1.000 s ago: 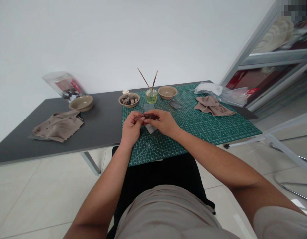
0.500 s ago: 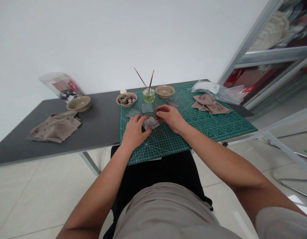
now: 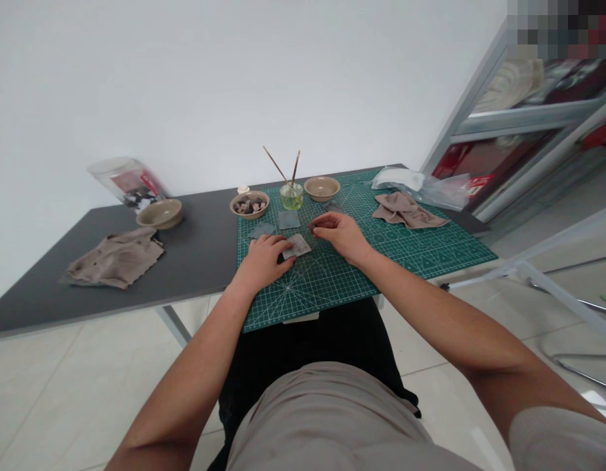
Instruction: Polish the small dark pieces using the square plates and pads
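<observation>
Left hand (image 3: 264,263) had this flat grey piece (image 3: 299,246) pinched along its left edge, right over the green mat (image 3: 303,291). Squarish, pale, kinda mottled with darker streaks. Right hand (image 3: 346,239) gripped a small dark bit (image 3: 311,227) in its fingertips, too tiny to make out.

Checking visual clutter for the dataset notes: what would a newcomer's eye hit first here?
Probably the green mat with white lines, on the right part of the dark table. Over it, the left hand touches a small grey piece, with the right hand just to its right. Behind them, two thin sticks poke up from a yellow-green jar between two tan bowls.
</observation>
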